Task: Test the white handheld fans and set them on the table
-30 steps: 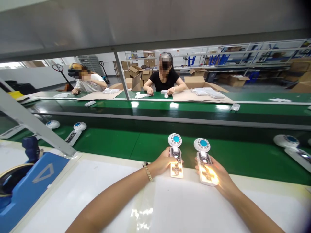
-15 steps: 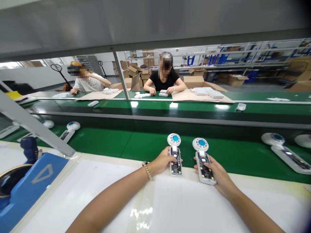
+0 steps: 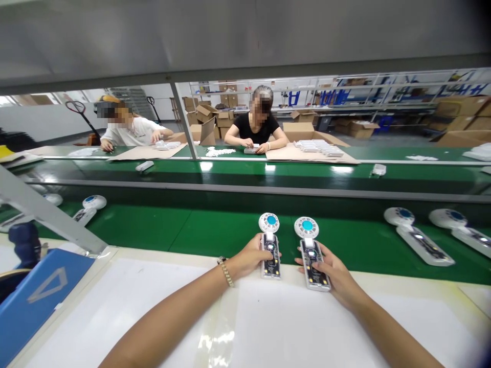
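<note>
My left hand (image 3: 250,259) is closed around a white handheld device (image 3: 270,268), its thumb lying on the exposed dark circuit board. The device has a round slotted head with a blue centre. In my right hand (image 3: 339,273) is a second device of the same kind (image 3: 315,276), also gripped with the thumb on its board. Both are held side by side, apart, heads pointing away from me, over the near edge of the green belt (image 3: 222,230). Small lights show on the boards. Below my arms lies the white worktop (image 3: 299,327).
More such devices lie on the belt at the right (image 3: 422,243) and left (image 3: 85,212). A blue holder (image 3: 46,301) stands at left beside a slanted post (image 3: 57,212). A shelf hangs overhead. Across the belt, two people handle white parts near cardboard (image 3: 307,156).
The view has shifted slightly, and the devices on the belt appear farther left. My hands still hold both devices. The left co-worker's raised hand has come down to the white parts.
</note>
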Demonstrator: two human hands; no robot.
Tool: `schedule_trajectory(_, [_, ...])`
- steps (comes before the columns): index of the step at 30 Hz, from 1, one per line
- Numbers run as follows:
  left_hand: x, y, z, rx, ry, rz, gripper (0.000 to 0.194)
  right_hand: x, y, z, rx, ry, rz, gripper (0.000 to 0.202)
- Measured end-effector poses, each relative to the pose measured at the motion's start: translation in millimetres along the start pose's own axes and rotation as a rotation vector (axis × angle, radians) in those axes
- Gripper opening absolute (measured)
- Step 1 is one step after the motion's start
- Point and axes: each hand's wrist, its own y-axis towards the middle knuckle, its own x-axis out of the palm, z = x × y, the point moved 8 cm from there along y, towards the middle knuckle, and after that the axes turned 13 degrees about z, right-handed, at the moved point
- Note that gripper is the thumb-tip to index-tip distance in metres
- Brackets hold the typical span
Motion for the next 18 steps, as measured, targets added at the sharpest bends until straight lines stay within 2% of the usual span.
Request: schedule_trajectory(18, [2.4,-2.0,1.8,0.002,-0.006,-0.006,0.049,0.6,-3.2,-2.8,0.0,-0.023,0.011,0.063])
